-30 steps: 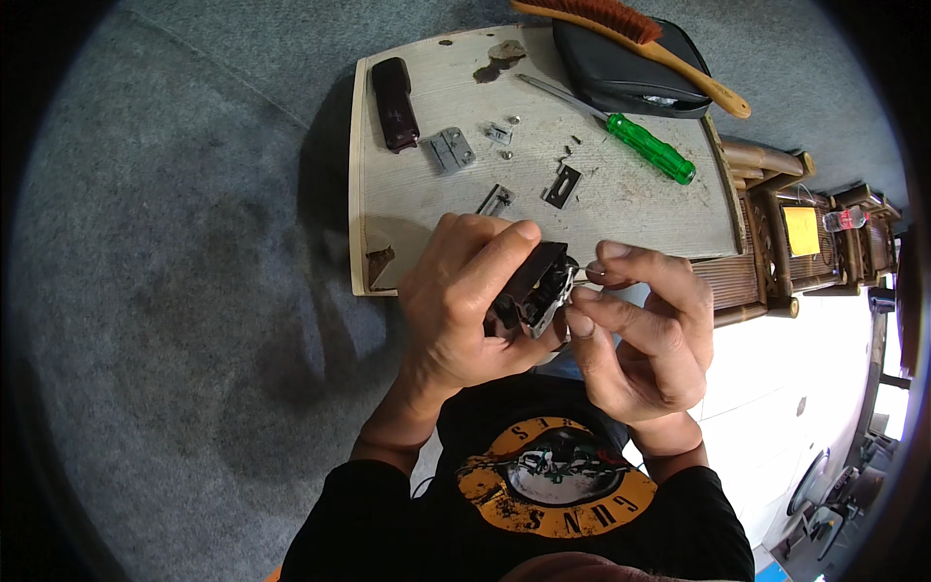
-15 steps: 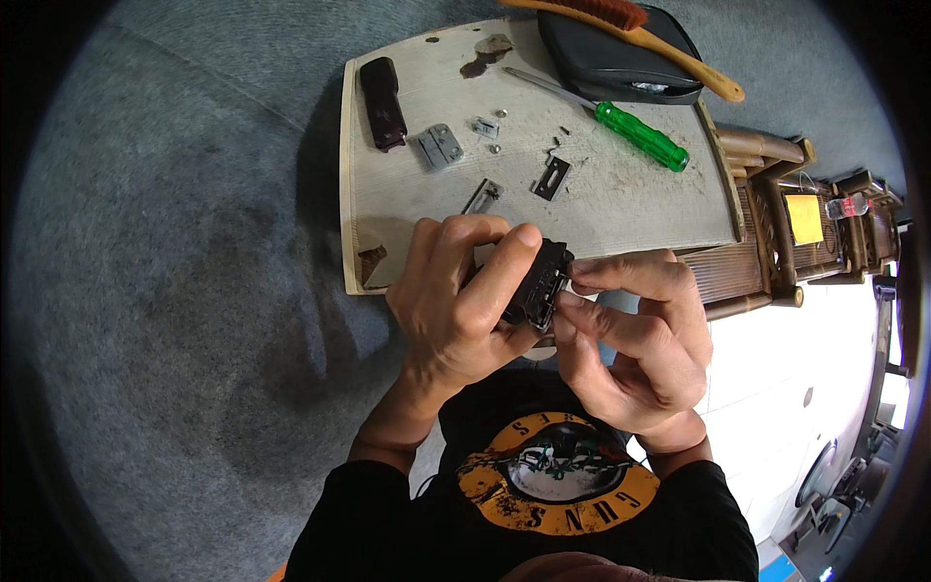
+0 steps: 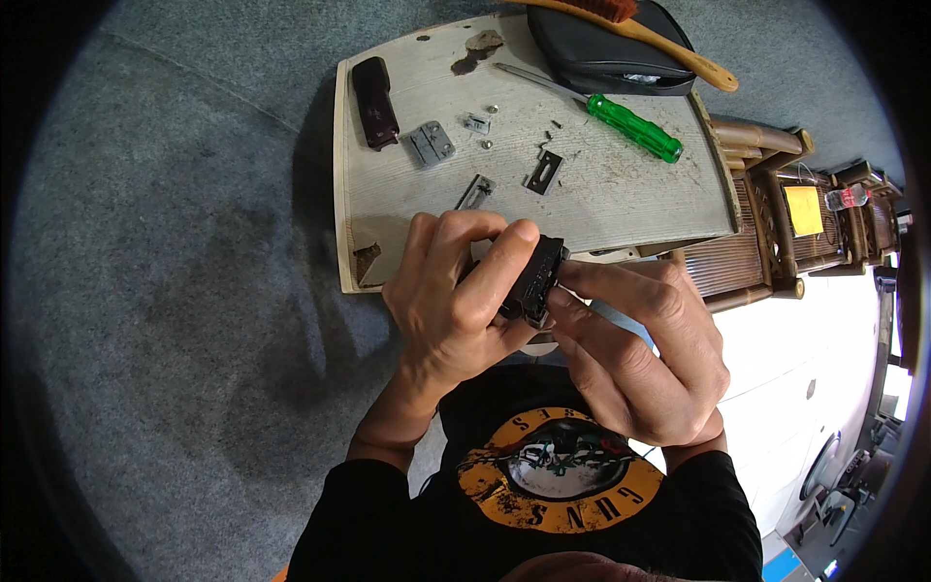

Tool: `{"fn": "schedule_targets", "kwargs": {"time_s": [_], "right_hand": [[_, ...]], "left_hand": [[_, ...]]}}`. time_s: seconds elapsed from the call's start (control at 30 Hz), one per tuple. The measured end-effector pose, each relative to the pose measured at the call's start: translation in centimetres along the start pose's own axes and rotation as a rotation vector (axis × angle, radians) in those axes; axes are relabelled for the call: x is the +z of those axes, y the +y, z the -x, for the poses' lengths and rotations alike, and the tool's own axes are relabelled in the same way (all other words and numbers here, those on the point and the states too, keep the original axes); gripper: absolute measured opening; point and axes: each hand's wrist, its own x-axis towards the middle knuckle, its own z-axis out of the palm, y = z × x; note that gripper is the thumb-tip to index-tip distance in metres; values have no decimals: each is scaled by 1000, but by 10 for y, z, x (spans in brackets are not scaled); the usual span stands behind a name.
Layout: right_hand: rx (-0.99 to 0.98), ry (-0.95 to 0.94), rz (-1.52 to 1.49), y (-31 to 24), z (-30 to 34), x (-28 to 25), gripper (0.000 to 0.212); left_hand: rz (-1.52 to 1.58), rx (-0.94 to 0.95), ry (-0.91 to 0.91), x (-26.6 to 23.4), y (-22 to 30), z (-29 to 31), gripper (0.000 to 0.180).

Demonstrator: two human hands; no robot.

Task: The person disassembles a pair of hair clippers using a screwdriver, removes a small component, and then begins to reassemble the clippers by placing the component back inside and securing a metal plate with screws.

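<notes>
My left hand [image 3: 452, 296] is wrapped round a black hair clipper body [image 3: 539, 275], holding it just off the near edge of a pale wooden board. The thumb and fingers of my right hand [image 3: 648, 339] are pinched at the clipper's right-hand edge; whether a small part lies between them is hidden. Beyond my hands, on the board, are a silver clipper blade [image 3: 432, 145], a slotted metal plate [image 3: 476, 192] and a dark slotted plate [image 3: 545, 173]. A small grey piece [image 3: 477, 123] and small screws lie near the blade.
On the board [image 3: 621, 209] lie a dark clipper cover [image 3: 375, 103], a green-handled screwdriver [image 3: 635, 128] and scattered hair clippings. A black zip case [image 3: 611, 53] with a wooden-handled brush [image 3: 669, 50] on it stands at the far edge. Bamboo furniture [image 3: 722, 247] adjoins on the right.
My right fingers have shifted slightly and now cover more of the clipper's edge. The clipper has turned a little in my left hand. The view has shifted slightly.
</notes>
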Motion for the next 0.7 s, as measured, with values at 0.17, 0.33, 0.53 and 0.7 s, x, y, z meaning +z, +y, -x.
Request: {"fn": "schedule_targets", "kwargs": {"time_s": [0.17,0.33,0.53,0.7], "right_hand": [[71,29,-93,0,1,-1,27],[146,70,-187,-1,1,2,28],[188,90,-327,-2,1,1,35],[235,112,-411,-1,5,4,35]], "left_hand": [[-25,-22,-42,-2,5,-4,73],[5,6,49,4,0,-2,70],[-18,-29,40,3,2,-2,66],[-1,-35,31,2,1,-1,69]]}}
